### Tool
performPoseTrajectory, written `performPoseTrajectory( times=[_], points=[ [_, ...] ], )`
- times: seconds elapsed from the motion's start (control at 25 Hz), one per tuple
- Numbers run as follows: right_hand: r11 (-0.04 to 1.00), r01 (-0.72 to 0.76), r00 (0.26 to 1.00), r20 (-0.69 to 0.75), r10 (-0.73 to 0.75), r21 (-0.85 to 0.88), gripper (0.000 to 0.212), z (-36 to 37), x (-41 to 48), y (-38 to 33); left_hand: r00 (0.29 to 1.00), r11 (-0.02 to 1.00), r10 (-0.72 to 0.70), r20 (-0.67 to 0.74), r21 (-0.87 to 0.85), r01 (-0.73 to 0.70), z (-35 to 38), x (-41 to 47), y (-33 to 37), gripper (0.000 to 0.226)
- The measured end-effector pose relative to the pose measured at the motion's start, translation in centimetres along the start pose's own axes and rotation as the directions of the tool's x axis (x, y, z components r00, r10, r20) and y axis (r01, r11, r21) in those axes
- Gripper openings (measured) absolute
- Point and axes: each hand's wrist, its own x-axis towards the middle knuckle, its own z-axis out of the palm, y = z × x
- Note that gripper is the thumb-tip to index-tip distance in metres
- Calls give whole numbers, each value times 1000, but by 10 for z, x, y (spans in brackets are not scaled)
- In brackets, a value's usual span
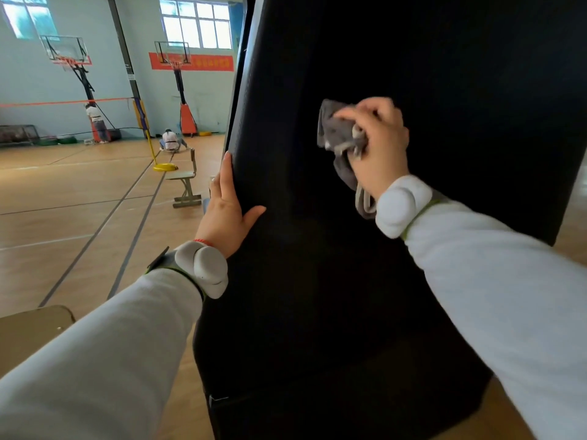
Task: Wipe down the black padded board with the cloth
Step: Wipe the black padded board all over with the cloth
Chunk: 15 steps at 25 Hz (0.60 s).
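Now | my right hand [378, 147] bunches cloth [338, 134] on board [317, 281] — long axis 12-to-6 | left hand [225, 211] flat at its 9 o'clock edge

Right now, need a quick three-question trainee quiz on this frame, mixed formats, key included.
1. True or false: the right hand grips the grey cloth.
2. The left hand rests on which part of the black padded board? A) top edge B) left edge C) bottom corner
3. How many basketball hoops stand beyond the board?
Key: 1 true; 2 B; 3 two.
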Motion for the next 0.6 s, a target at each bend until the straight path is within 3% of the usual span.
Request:
performPoseTrajectory(
  times=[0.16, 0.36, 0.52, 0.6],
  points=[
    [994, -112, 994, 0, 112, -18, 33, 31, -24, -14, 1000, 1000, 9, -14, 14, -8, 2, -1, -1, 97],
    [999, -12, 982, 187, 6, 33, 30, 38, -82, -11, 999, 999, 32, -35, -11, -33, 2, -4, 2, 97],
    [996, 42, 911, 406, -69, 75, 30, 31, -107, -9, 1000, 1000, 29, -8, -1, -29, 2, -12, -6, 106],
    [994, 39, 907, 413, -79, 106, 30, 17, -87, -7, 1000, 1000, 12, 19, -2, -12, 2, -13, -10, 108]
  ],
)
